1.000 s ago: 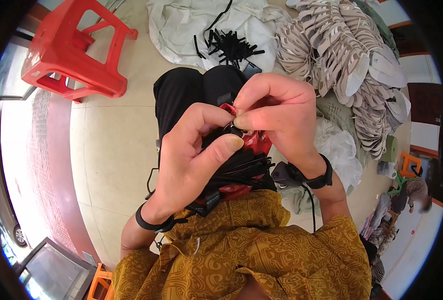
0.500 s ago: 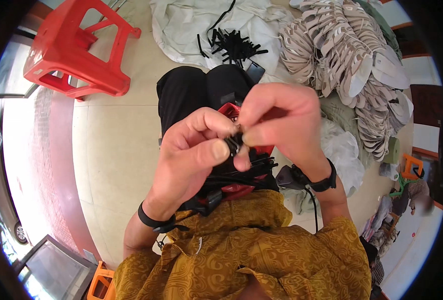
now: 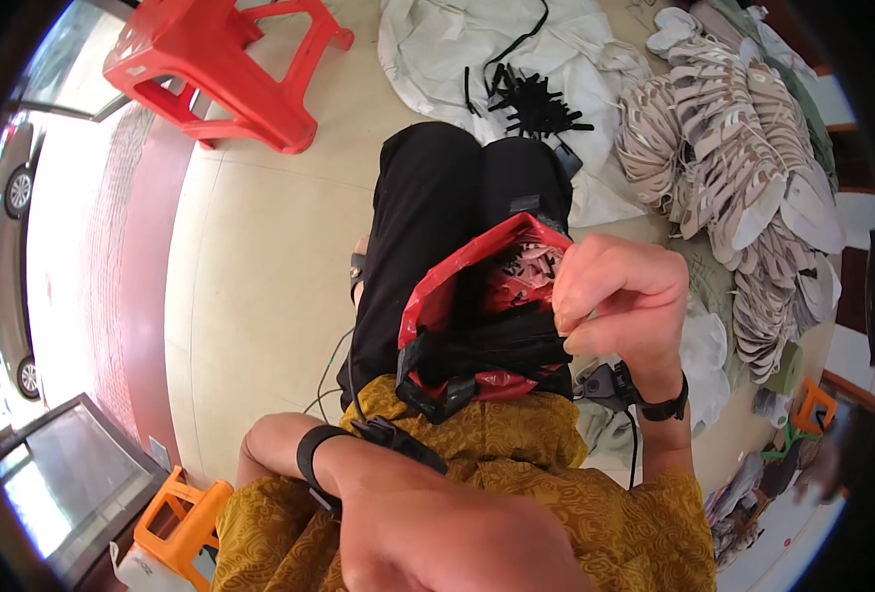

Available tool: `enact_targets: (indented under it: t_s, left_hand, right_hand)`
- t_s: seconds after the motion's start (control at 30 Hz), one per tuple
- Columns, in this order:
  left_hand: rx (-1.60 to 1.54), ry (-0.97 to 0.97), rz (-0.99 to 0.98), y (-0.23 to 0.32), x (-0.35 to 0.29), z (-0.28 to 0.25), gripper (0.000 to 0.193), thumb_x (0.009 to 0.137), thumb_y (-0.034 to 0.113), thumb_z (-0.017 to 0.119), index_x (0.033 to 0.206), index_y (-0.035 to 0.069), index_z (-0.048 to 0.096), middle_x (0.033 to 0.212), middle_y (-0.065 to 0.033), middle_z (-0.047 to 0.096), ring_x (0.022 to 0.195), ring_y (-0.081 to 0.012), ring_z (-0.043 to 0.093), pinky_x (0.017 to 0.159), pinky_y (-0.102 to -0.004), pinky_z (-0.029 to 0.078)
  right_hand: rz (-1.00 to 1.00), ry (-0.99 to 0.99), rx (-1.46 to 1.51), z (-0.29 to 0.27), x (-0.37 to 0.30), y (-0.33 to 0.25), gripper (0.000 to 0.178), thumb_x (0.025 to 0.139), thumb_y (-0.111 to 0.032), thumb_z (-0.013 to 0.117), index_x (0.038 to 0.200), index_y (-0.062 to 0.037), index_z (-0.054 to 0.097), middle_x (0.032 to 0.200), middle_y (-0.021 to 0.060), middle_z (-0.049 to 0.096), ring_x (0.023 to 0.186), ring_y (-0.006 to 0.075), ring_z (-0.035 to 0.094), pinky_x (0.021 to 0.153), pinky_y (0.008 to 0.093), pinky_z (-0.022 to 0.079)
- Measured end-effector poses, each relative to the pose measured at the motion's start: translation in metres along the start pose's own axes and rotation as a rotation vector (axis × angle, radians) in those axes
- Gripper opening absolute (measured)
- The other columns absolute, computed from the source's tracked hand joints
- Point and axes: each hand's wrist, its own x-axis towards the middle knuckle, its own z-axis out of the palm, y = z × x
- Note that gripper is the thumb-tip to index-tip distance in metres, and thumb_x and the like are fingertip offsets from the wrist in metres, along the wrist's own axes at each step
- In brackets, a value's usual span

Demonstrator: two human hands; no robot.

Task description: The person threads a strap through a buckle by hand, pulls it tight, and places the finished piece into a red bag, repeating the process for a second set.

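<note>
On my lap lies an open red bag (image 3: 423, 296), its rim partly patched with black. Inside it are black strips (image 3: 506, 340) and small pale and black bits (image 3: 528, 268). My right hand (image 3: 623, 296) hovers at the bag's right edge, thumb and fingertips pinched together; anything between them is too small to make out. Close to my chest, my left hand (image 3: 457, 533) is bent inward at the lower edge, back of the hand showing. Its fingers are hidden from sight.
Ahead, a pile of black strips (image 3: 541, 107) lies on a white cloth (image 3: 422, 59). Stacked beige shoe uppers (image 3: 723, 148) stand to the right. A red stool (image 3: 210, 69) is at far left, an orange stool (image 3: 186, 518) at lower left.
My hands have parted from their work on a small black piece above the bag. The left came back toward my chest; the right stayed pinched beside the bag, which is now uncovered.
</note>
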Motion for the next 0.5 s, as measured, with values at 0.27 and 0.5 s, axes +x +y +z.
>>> enact_targets:
  t_s: [0.27, 0.5]
  left_hand:
    - [-0.138, -0.105, -0.062, -0.001, 0.006, -0.008, 0.027, 0.081, 0.020, 0.054, 0.092, -0.004, 0.050, 0.085, -0.0134, 0.054, 0.071, -0.0256, 0.056, 0.057, -0.0274, 0.044]
    - [0.002, -0.099, 0.093, -0.010, 0.011, -0.009, 0.030, 0.082, 0.023, 0.053, 0.091, -0.005, 0.050, 0.082, -0.0123, 0.052, 0.069, -0.0246, 0.055, 0.057, -0.0270, 0.044]
  right_hand:
    - [0.106, 0.039, -0.037, -0.001, -0.002, 0.003, 0.017, 0.057, 0.010, 0.063, 0.071, 0.0021, 0.059, 0.068, 0.0061, 0.055, 0.061, 0.0095, 0.051, 0.052, 0.0185, 0.035]
    - [0.187, 0.074, -0.033, -0.004, -0.010, 0.009, 0.014, 0.059, 0.009, 0.062, 0.071, 0.0027, 0.058, 0.068, 0.0056, 0.055, 0.062, 0.0094, 0.052, 0.054, 0.0183, 0.036]
